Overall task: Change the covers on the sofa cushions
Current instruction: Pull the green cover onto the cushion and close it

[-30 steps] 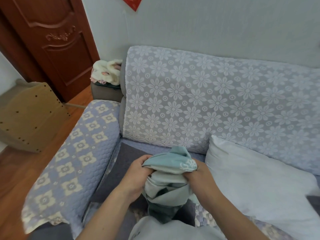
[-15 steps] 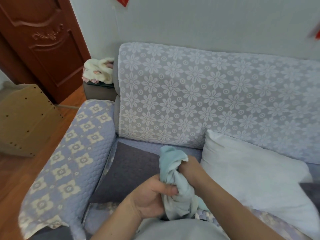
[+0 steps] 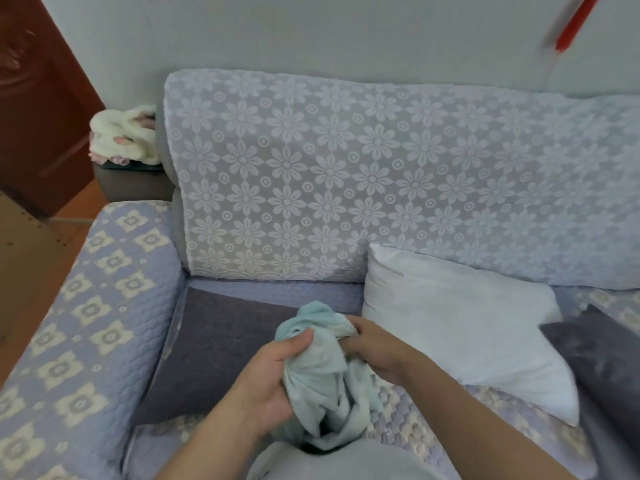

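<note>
Pale blue-green fabric, a bunched cushion cover [image 3: 320, 372], sits low in the middle of the view, held up over the sofa seat and the person's lap, its lower folds hanging down toward a grey garment at the bottom edge. Left hand [image 3: 268, 382]: grip closed round the left side of the bundle, thumb pressed on top of the cloth. Right hand [image 3: 375, 348]: fingers curled into the upper right folds of the same cover, pinching the cloth. White bare cushion [image 3: 464, 327]: uncovered, lying tilted on the seat just right of the hands, its upper corner leaning against the backrest. Dark grey cushion [image 3: 609, 368]: at the right edge, touching the white one's lower right side, partly cut off by the frame. Dark purple-grey flat pad [image 3: 214, 344]: lying on the seat left of the hands, beside the armrest. Sofa backrest [image 3: 346, 174]: draped in lilac lace with white flower pattern. Armrest [image 3: 90, 306]: on the left, covered in quilted lilac cloth with cream flower motifs. Fluffy white item [image 3: 124, 136]: on a dark stand behind the armrest. Brown wooden door [image 3: 38, 98]: upper left. Red strip [image 3: 575, 19]: blurred, on the wall at upper right.
</note>
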A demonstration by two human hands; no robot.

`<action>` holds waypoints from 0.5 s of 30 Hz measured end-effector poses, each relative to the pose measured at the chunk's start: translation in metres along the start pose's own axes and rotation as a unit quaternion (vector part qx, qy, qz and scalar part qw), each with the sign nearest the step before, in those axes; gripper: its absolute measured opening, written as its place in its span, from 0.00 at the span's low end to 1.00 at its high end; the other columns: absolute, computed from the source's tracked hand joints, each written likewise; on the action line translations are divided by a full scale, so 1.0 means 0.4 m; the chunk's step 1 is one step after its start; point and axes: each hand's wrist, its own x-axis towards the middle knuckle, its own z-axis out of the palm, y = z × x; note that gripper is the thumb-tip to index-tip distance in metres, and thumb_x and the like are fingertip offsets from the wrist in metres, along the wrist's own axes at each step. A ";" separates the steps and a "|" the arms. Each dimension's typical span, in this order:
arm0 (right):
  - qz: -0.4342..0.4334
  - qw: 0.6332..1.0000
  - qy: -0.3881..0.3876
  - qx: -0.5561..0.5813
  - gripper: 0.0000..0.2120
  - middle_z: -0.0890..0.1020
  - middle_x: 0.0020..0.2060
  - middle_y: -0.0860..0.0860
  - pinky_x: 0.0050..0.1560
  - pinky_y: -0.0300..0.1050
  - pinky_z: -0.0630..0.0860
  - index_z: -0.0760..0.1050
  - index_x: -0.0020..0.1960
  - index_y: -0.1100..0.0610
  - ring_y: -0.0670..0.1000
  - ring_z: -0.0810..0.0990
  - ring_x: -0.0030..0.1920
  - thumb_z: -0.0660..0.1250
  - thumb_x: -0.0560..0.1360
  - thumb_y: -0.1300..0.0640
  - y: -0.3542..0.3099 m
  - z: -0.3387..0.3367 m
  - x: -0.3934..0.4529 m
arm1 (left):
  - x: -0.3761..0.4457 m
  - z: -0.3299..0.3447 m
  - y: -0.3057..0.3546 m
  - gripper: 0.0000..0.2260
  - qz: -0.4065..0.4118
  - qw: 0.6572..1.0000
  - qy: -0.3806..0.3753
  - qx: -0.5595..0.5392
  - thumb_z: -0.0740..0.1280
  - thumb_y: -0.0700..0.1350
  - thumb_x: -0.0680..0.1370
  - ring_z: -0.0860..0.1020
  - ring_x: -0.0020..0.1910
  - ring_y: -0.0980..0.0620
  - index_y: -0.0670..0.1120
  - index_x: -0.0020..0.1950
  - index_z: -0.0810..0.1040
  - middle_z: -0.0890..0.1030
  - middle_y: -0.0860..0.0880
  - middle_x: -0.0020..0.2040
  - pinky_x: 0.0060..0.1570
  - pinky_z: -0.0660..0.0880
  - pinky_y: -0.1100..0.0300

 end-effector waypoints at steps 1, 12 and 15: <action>0.017 1.000 0.005 0.016 0.23 0.83 0.61 0.51 0.68 0.54 0.74 0.79 0.64 0.50 0.52 0.81 0.62 0.76 0.70 0.51 0.024 -0.056 -0.017 | 0.019 0.009 0.003 0.22 0.017 0.999 0.038 -0.011 0.69 0.46 0.77 0.77 0.65 0.33 0.31 0.64 0.79 0.78 0.31 0.65 0.66 0.71 0.40; 0.128 0.955 0.169 -0.209 0.11 0.82 0.47 0.56 0.45 0.45 0.74 0.80 0.55 0.61 0.53 0.79 0.44 0.71 0.76 0.56 0.164 -0.708 0.083 | 0.189 0.015 -0.094 0.24 0.182 0.934 0.306 -0.027 0.73 0.46 0.75 0.80 0.62 0.35 0.36 0.67 0.77 0.81 0.35 0.63 0.66 0.73 0.37; 0.098 0.926 0.126 -0.344 0.14 0.81 0.51 0.56 0.51 0.43 0.71 0.79 0.59 0.61 0.55 0.79 0.51 0.71 0.76 0.55 0.138 -0.762 0.198 | 0.253 0.032 -0.172 0.16 0.116 0.925 0.361 -0.021 0.68 0.42 0.79 0.81 0.59 0.35 0.36 0.64 0.79 0.83 0.35 0.59 0.63 0.75 0.40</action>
